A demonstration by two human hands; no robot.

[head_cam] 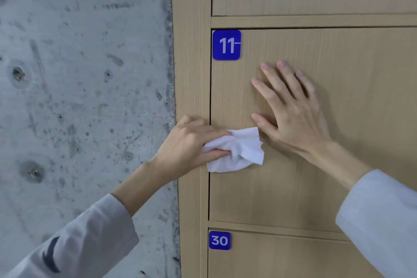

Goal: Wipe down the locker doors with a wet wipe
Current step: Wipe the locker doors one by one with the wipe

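- Two blue square tags with rounded corners, white digits: "11" (226, 45) at top left corner of the middle door (338, 131), "30" (219, 240) on the door below (282, 259).
- Doors and frame (191, 74) are light wood-grain laminate; pitted grey concrete wall (85, 86) to the left.
- My left hand (191, 144) grips a crumpled white wipe (234, 150), fingers curled round it, at the door's left edge, long axis roughly horizontal.
- My right hand (291, 110) lies flat on the door just beside the wipe, fingers straight and spread, pointing up-left.
- Pale sleeves on both arms.
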